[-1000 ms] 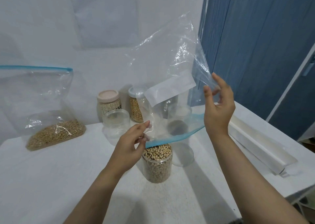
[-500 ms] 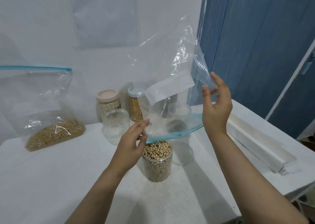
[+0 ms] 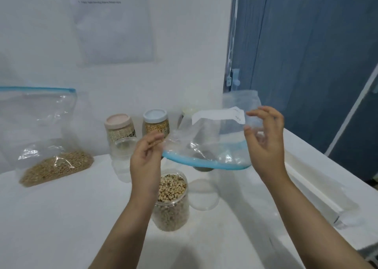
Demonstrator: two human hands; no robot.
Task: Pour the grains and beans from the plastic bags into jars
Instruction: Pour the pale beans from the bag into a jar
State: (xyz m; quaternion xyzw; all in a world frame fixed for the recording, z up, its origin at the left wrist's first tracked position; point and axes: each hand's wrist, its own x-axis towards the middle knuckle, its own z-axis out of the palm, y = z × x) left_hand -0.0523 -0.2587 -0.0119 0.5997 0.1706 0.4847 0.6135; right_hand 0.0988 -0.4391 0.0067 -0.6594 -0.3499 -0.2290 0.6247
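Now the emptied plastic bag [image 3: 212, 143] hangs between both hands just above and behind the open jar of pale beans [image 3: 171, 199], its blue zip edge sagging toward the person; the left hand [image 3: 146, 162] pinches the bag's near left corner between thumb and fingertips, while the right hand [image 3: 266, 143] holds the right side with curled fingers, though motion blur leaves it unclear how firmly that side is gripped; the jar looks nearly full and no beans show through the bag, so the step in hand is judged to be clearing this bag away; to do it well, keep the mouth over the jar for a last shake, so any stray bean drops inside rather than on the white table [image 3: 61, 217], then fold the bag flat and set it well apart from the jars; the clear lid [image 3: 204, 195] lying just right of the jar should go on next, pressed squarely; the second bag [image 3: 41, 141], propped against the wall at the left with brownish grain in its bottom, probably belongs in the empty clear jar [image 3: 124, 156] standing behind the left hand; much is hard to read: a white label on the held bag is too blurred to make out, a dark round thing and another container behind the bag are mostly hidden by it, the printed sheet [image 3: 114, 23] on the wall is illegible, and the two lidded jars [image 3: 139, 127] at the back show their contents only vaguely.
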